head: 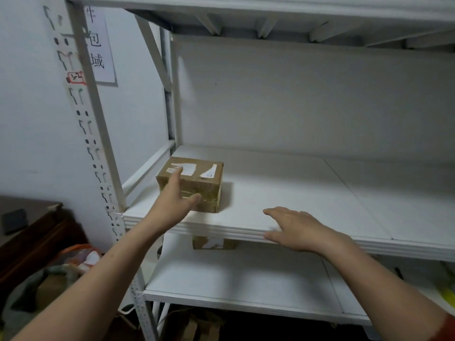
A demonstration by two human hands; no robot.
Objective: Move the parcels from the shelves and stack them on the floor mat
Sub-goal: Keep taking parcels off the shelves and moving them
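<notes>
A small brown cardboard parcel (197,179) with torn white label scraps lies near the left front corner of the middle shelf (307,193). My left hand (176,201) reaches onto it, fingers stretched over its top left and thumb against its front face. My right hand (299,230) hovers open, palm down, over the shelf's front edge, to the right of the parcel and apart from it. A second brown parcel (213,243) peeks out under the middle shelf, at the back of the lower shelf (246,286). The floor mat is out of view.
A white slotted upright post (96,153) stands left of the parcel. A paper sign (98,45) hangs on the wall. Bags and clutter (61,271) and a dark wooden piece of furniture (32,232) lie at the lower left. An upper shelf (270,11) runs overhead.
</notes>
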